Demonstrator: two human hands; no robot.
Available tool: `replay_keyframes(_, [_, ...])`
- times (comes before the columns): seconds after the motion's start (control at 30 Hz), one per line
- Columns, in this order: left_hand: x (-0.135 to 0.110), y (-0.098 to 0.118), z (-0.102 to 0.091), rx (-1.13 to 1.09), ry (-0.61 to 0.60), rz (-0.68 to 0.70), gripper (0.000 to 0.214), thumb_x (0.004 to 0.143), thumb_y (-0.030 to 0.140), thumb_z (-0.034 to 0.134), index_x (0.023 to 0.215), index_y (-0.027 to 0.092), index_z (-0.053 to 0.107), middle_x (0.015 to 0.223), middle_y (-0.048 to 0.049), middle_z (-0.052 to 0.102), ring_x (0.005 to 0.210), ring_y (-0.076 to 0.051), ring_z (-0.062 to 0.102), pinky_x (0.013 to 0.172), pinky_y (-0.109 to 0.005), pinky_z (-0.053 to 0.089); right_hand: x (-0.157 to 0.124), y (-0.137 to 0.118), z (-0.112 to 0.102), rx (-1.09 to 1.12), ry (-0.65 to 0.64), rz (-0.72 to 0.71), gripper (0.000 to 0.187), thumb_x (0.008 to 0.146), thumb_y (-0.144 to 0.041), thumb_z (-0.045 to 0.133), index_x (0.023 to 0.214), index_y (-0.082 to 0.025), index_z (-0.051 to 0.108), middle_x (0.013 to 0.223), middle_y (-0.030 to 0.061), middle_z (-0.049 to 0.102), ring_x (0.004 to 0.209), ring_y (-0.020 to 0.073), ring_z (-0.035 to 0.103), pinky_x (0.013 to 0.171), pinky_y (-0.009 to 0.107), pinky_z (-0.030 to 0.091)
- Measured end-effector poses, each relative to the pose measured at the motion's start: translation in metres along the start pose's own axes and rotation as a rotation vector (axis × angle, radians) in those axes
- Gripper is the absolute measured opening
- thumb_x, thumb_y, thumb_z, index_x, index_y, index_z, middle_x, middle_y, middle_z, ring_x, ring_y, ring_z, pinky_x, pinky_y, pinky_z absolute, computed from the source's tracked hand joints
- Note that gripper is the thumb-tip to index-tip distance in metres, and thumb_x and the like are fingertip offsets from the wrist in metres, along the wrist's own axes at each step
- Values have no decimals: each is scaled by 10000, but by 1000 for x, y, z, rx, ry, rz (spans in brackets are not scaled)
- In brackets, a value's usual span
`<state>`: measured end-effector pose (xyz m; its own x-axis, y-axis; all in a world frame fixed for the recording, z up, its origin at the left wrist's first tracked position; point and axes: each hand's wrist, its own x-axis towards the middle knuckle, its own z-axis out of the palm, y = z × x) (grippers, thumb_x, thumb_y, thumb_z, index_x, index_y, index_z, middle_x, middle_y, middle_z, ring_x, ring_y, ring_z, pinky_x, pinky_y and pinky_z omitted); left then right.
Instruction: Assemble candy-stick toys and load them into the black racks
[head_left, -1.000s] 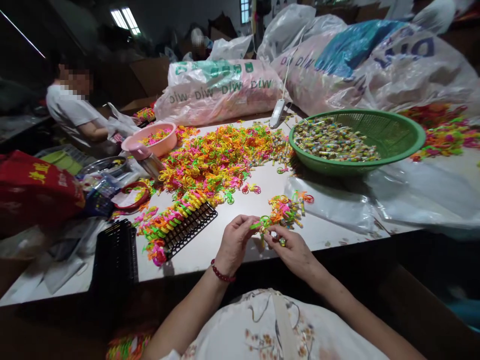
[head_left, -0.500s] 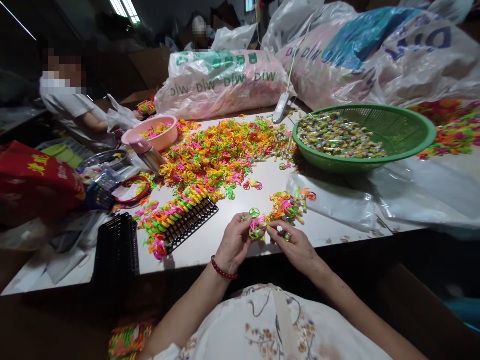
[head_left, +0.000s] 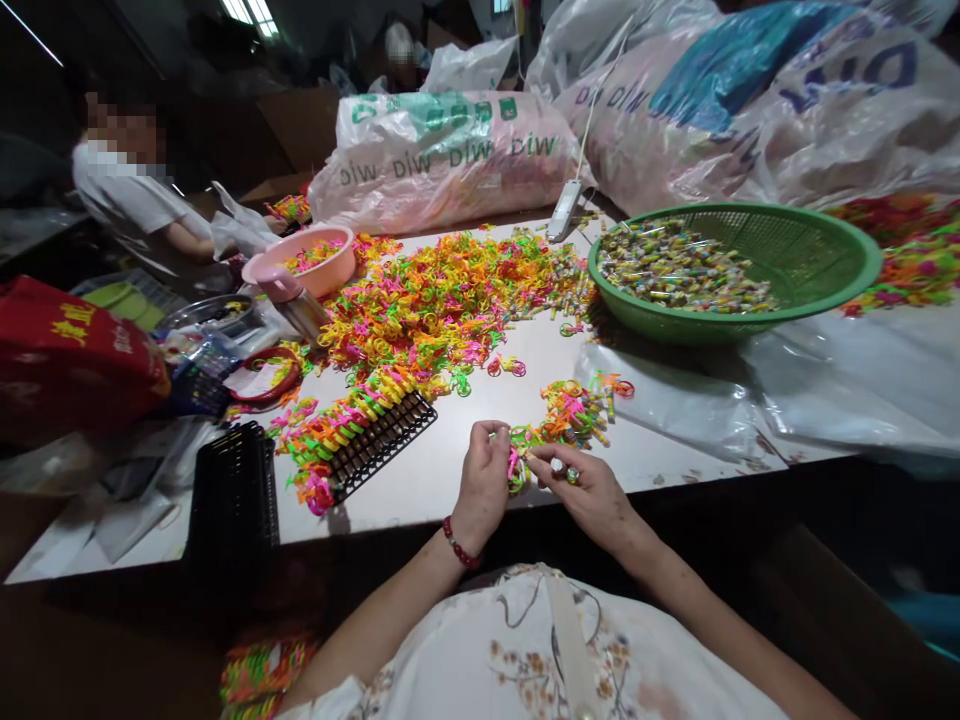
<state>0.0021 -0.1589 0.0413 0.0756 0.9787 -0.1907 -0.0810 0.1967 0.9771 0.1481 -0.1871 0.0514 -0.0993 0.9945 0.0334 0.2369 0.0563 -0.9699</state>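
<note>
My left hand (head_left: 484, 485) is closed with the thumb up, its fingers around a small pink and green plastic toy bicycle (head_left: 515, 468). The left fingers partly hide the toy. My right hand (head_left: 592, 495) pinches at the toy's right side with thumb and forefinger. Small candy-filled tubes (head_left: 571, 475) stick out between the right hand's fingers. Just beyond the hands lies a small heap of toy bicycles (head_left: 570, 412) mixed with tubes. To the left, a black rack (head_left: 386, 445) carries a row of colourful toy bicycles along its far side.
A large pile of toy bicycles (head_left: 442, 290) covers the middle of the table. At the right stands a green basket (head_left: 675, 328) of tubes, with clear plastic bags (head_left: 675, 400) before it. A pink basin (head_left: 337, 270), a bottle (head_left: 292, 300) and black racks (head_left: 232, 490) are left. A co-worker (head_left: 142, 210) sits beyond.
My left hand has turned more upright and shifted slightly right, covering more of the toy bicycle. The right hand stays nearly in place, still with tubes between its fingers.
</note>
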Motion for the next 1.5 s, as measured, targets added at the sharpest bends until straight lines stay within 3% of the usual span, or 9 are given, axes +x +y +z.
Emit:
replay_keyframes(0.2, [-3, 4, 1, 153, -8, 67, 267, 920, 471, 464, 969, 208, 476, 684, 50, 498, 534, -80, 453, 507, -193, 382, -1, 0, -4, 45, -33, 82, 298, 875, -450, 596, 961, -186, 704, 734, 4, 626, 681, 134, 561, 645, 239, 434])
replay_keyframes(0.37, [-2, 2, -2, 258, 24, 133, 238, 934, 439, 452, 964, 208, 501, 724, 32, 511, 617, -99, 465, 582, -211, 382, -2, 5, -5, 116, -62, 155, 338, 868, -496, 591, 908, -173, 680, 691, -12, 567, 589, 99, 463, 517, 219, 342])
replay_keyframes(0.6, [0, 1, -3, 182, 11, 68, 233, 905, 449, 503, 917, 216, 514, 640, 48, 475, 562, -103, 424, 544, -213, 336, 1, 4, -6, 322, -112, 334, 457, 796, -611, 615, 709, -168, 547, 549, -47, 459, 426, 51, 258, 402, 221, 159])
replay_keyframes(0.87, [-1, 5, -5, 214, -87, 103, 241, 911, 451, 489, 892, 212, 523, 718, 29, 510, 629, -109, 454, 597, -222, 360, 4, 5, -8, 498, -196, 462, 430, 763, -569, 673, 722, -180, 496, 512, -82, 417, 391, 28, 176, 396, 211, 93])
replay_keyframes(1.0, [1, 6, -8, 270, -164, 79, 224, 917, 434, 478, 890, 214, 511, 691, 39, 493, 580, -100, 429, 555, -219, 333, 2, 1, -12, 259, -224, 322, 434, 809, -573, 614, 669, -175, 512, 525, -62, 403, 444, 57, 258, 420, 221, 168])
replay_keyframes(1.13, [2, 5, -8, 302, -127, 101, 209, 925, 420, 458, 922, 215, 497, 640, 51, 472, 538, -102, 419, 532, -223, 314, 1, -6, -13, 38, -233, 113, 464, 885, -534, 524, 592, -178, 471, 569, -32, 417, 552, 97, 368, 509, 240, 283])
replay_keyframes(1.33, [-1, -8, -8, 291, -89, 105, 210, 916, 416, 476, 969, 214, 500, 620, 59, 456, 515, -103, 392, 536, -232, 295, -3, -3, 0, -138, -274, -19, 437, 932, -452, 458, 586, -186, 444, 572, -34, 394, 552, 105, 355, 526, 248, 288])
replay_keyframes(1.5, [9, -9, -7, 302, -92, 123, 248, 939, 448, 417, 1005, 220, 489, 648, 48, 479, 573, -123, 453, 583, -240, 341, 1, 0, -3, -281, -186, -69, 408, 933, -461, 456, 655, -190, 580, 590, -12, 537, 574, 137, 464, 561, 256, 361])
